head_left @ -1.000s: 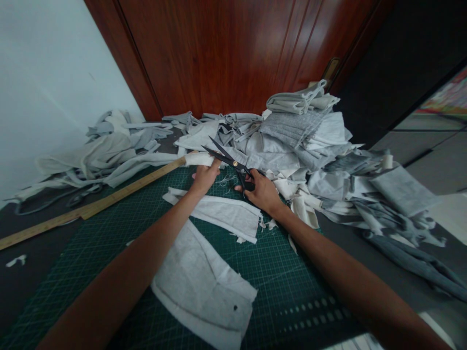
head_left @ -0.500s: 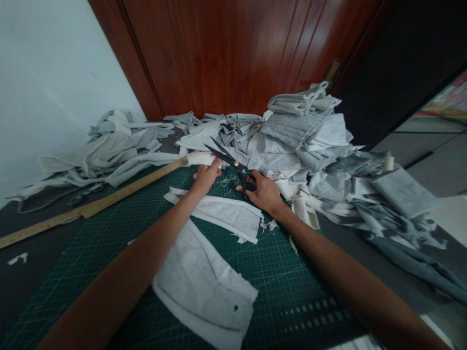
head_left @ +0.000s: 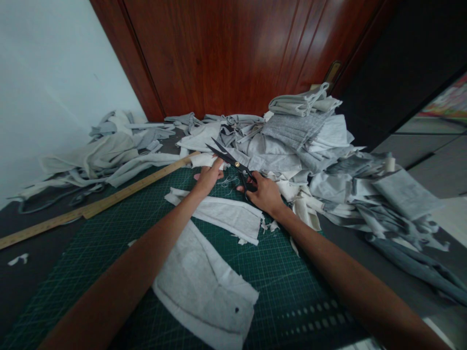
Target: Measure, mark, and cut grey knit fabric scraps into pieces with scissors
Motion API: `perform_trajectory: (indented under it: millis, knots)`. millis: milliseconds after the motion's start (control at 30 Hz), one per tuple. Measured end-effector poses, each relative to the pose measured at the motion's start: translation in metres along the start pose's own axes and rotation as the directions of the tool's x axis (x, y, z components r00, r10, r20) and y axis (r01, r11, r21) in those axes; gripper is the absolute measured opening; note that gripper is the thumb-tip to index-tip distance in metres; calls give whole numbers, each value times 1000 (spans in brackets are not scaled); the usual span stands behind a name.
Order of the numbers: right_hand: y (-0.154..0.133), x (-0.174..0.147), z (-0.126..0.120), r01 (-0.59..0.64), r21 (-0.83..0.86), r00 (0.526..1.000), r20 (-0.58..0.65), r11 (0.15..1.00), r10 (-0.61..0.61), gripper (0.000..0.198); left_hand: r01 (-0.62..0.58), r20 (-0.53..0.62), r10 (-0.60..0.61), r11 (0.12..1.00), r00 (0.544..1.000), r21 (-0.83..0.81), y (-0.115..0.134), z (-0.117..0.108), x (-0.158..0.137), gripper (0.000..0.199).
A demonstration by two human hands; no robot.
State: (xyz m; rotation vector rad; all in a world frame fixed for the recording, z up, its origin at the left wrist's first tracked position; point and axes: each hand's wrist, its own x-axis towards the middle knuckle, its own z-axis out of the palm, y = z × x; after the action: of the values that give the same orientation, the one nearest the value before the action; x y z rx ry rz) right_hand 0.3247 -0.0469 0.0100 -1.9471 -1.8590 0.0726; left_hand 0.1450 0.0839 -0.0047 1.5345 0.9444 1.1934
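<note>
My right hand is closed round the handles of black scissors, whose parted blades point away to the upper left. Beside the blades, my left hand has its fingers bent on a small white cloth piece; the fingertips are partly hidden. A narrow grey-white fabric panel lies just in front of my hands. Nearer to me is a wider fabric panel with a small dark hole, partly covered by my left forearm. Loose threads lie between my hands.
A green cutting mat lies beneath the work. A wooden ruler runs along its left side. Heaped fabric stands at the back and right, with another fabric pile by the left wall. A brown door rises behind.
The white cloth piece by my left hand has shifted slightly, and more of the ruler's far end shows. The scissors stay parted in my right hand.
</note>
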Motion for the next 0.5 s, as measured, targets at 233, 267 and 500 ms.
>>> perform_trajectory:
  millis: [233, 267, 500]
  knots:
    - [1, 0, 1, 1, 14, 1000, -2, 1000, -1, 43, 21, -3, -21, 1000, 1000, 12, -6, 0, 4, 43]
    - [1, 0, 1, -2, 17, 1000, 0, 1000, 2, 43, 21, -4, -21, 1000, 1000, 15, -8, 0, 5, 42]
    - [0, 1, 1, -15, 4, 1000, -7, 1000, 15, 44, 6, -48, -4, 999, 999, 38, -8, -1, 4, 37]
